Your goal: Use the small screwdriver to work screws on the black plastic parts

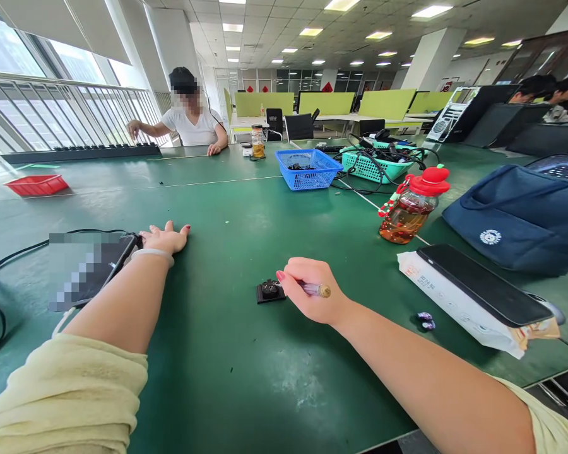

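Observation:
My right hand (315, 290) is closed around a small screwdriver (318, 289) with a clear handle and a gold-coloured end. Its thin tip points left and reaches a small black square part (269, 291) with a round raised middle, lying flat on the green table. I cannot tell whether the tip touches it. My left hand (165, 239) lies on the table further left, fingers spread and holding nothing. Close beside that wrist is a dark flat device (106, 268), partly blurred out, with a black cable at its top edge.
A blue basket (307, 170), a teal basket (372, 167) of cables and a red-lidded bottle (409, 211) stand ahead. To the right are a phone (483, 284) on a white packet, small purple pieces (425, 321) and a navy bag (525, 214). Across the table sits another person (192, 123). A red tray (36, 185) is at left.

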`<state>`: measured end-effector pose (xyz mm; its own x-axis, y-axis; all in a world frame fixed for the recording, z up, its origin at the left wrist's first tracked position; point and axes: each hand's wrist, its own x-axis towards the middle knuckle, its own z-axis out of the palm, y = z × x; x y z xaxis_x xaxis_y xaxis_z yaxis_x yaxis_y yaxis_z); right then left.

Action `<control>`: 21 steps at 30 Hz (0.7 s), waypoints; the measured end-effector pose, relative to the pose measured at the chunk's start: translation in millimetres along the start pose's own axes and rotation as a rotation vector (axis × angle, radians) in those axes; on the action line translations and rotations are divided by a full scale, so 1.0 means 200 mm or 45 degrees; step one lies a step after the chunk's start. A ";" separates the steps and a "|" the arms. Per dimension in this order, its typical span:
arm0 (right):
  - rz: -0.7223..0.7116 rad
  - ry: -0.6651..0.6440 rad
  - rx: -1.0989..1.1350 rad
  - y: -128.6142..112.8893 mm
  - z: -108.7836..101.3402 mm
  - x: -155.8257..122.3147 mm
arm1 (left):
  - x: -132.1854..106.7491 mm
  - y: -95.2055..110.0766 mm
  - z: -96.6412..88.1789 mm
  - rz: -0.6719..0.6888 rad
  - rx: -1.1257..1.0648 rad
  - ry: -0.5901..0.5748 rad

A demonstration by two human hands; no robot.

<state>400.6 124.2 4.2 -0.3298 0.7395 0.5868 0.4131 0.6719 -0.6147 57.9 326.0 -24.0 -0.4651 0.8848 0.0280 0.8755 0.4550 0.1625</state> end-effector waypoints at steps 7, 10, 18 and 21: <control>-0.004 0.010 0.015 0.00 0.00 0.00 | -0.07 0.02 0.00 0.104 0.027 -0.013; 0.009 0.004 0.010 0.00 0.00 -0.01 | -0.07 0.00 -0.03 -0.018 0.035 -0.032; 0.012 0.007 0.011 0.00 0.00 -0.01 | -0.07 0.02 -0.05 0.006 0.100 -0.018; -0.006 0.011 0.016 0.00 0.00 -0.01 | -0.10 0.05 -0.04 0.058 0.104 0.044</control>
<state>400.9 122.9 3.8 -0.3243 0.7360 0.5943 0.4006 0.6759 -0.6186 74.1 311.7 -15.9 -0.4279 0.9013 0.0679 0.9028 0.4226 0.0793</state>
